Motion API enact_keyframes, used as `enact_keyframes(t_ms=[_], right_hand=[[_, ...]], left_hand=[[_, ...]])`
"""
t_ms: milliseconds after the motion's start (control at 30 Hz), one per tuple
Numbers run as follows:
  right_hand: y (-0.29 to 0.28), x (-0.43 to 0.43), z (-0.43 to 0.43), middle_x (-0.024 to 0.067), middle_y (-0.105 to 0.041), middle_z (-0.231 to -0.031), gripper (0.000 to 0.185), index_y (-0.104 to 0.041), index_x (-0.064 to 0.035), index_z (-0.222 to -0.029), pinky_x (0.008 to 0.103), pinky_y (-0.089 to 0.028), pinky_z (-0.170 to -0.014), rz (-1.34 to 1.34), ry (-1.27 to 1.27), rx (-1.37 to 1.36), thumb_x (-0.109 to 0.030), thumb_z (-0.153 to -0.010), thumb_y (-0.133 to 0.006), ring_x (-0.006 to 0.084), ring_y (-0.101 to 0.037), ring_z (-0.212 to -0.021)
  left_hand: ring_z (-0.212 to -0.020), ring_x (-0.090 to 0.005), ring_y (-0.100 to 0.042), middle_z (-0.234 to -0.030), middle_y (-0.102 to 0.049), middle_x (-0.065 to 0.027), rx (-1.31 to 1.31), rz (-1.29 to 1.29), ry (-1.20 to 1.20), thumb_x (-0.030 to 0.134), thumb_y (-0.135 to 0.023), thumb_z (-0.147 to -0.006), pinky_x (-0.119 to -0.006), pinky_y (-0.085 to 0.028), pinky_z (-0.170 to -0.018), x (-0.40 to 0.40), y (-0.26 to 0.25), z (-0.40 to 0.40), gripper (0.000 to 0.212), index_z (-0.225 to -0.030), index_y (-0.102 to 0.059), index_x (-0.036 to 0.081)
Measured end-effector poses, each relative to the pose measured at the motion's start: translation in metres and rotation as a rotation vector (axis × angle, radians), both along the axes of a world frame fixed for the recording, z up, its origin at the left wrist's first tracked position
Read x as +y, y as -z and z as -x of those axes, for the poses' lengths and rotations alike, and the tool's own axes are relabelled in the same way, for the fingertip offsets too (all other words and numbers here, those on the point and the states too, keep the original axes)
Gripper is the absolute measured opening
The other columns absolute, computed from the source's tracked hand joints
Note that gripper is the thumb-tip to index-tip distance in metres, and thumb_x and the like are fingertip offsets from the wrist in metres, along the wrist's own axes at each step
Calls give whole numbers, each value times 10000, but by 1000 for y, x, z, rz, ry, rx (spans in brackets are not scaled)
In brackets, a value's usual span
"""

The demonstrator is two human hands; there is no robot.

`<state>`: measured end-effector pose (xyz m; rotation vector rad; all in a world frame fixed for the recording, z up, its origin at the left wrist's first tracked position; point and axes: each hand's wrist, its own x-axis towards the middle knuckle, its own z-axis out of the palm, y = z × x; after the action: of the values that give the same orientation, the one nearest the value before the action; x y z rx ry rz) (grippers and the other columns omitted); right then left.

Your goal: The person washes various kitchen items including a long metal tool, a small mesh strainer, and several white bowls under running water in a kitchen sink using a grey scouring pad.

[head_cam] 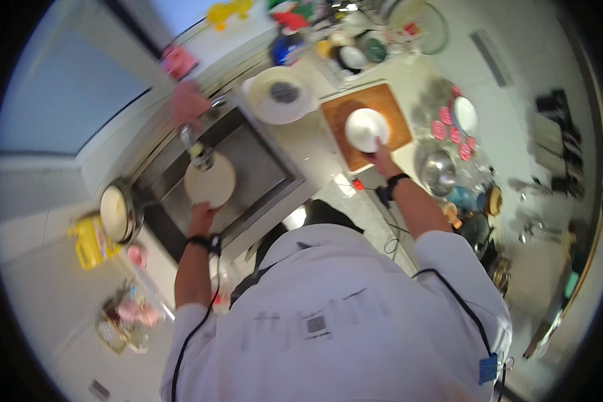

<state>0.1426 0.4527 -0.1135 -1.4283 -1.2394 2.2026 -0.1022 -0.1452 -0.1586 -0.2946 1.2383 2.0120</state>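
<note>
My left hand (pixel 204 215) grips the near rim of a round, pale plate or shallow dish (pixel 210 181) over the stainless steel sink (pixel 261 161), beneath the tap (pixel 201 157). Off to the right, my right hand (pixel 381 158) has its fingers on the near edge of a white bowl (pixel 366 129), thumb or finger over the rim. That bowl is at the brown wooden board (pixel 339 108) on the counter; whether it rests there or is held just above is not clear. The picture is somewhat blurred.
Beyond the sink stands a white basin (pixel 281 113) with a dark round thing inside. Bowls and a dish rack (pixel 344 65) are at the back. A metal bowl (pixel 438 171) lies right of the board. Stacked pans or bowls (pixel 118 213) and a yellow jug (pixel 91 243) stand left of the sink.
</note>
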Motion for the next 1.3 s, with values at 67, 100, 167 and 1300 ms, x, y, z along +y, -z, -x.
enact_keyframes(t_ms=[67,100,167,1300], right_hand=[[-5,-4,6,185,-568,-1130,587,-396,-40,-1321,432,-546,-790,22,-19,-126,-506,-963,-402,313,-597,-990],[-32,-3,5,173,-612,-1027,598,-451,-37,-1280,388,-566,-708,3,7,-255,-536,-959,-376,290,-630,-900],[-51,-14,3,160,-625,-931,612,-480,-33,-1247,364,-561,-643,-132,112,-370,-552,-963,-324,257,-642,-797],[-27,-340,209,105,-638,-1049,328,-617,-117,-1173,423,-416,-959,-1255,-1894,135,-179,-851,-611,287,-587,-1006]], left_hand=[[-1133,-373,-533,-1139,-543,-199,-35,50,-151,31,-506,-820,-546,-484,-935,23,20,-9,256,-1054,-531,-66],[-1151,-392,-512,-1199,-491,-214,-97,88,-152,9,-475,-818,-556,-479,-947,26,19,-10,332,-1136,-452,-84],[-1188,-430,-470,-1319,-386,-244,-230,146,-138,-36,-414,-815,-575,-469,-971,41,14,-11,505,-1298,-295,-121],[-792,-318,-684,-1053,-620,-226,-54,690,23,138,-505,-834,-409,-581,-607,59,-77,27,391,-1166,-525,-68]])
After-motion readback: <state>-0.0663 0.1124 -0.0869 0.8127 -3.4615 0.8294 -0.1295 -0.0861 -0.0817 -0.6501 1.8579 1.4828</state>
